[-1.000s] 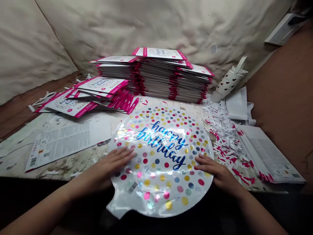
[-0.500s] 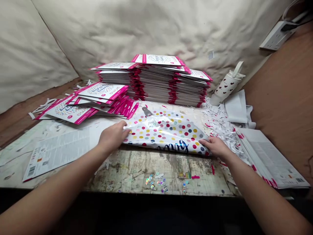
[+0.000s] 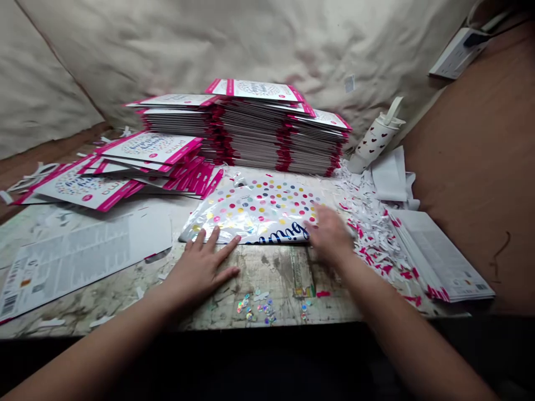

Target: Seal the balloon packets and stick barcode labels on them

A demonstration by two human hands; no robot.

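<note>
A folded foil balloon (image 3: 254,206), white with coloured dots and blue "birth" lettering, lies on the table in front of me. My left hand (image 3: 203,267) is open, fingers spread, with its fingertips on the balloon's near edge at the left. Over the right part of the balloon is my right hand (image 3: 330,234), smeared by motion, so its grip does not show. A printed card sleeve (image 3: 87,256) lies to the left of my left hand. Shiny confetti pieces (image 3: 265,306) are scattered near the table's front edge.
Tall stacks of pink-and-white packets (image 3: 254,133) stand at the back. Loose packets (image 3: 146,150) are piled to their left. On the right are white paper scraps (image 3: 371,223), a heart-patterned tumbler (image 3: 376,139) and more card sleeves (image 3: 443,256). A power socket (image 3: 455,53) sits above.
My left hand has let go of the balloon's left end and now lies spread at its near edge. My right hand has moved left from its right end. The balloon now lies flatter.
</note>
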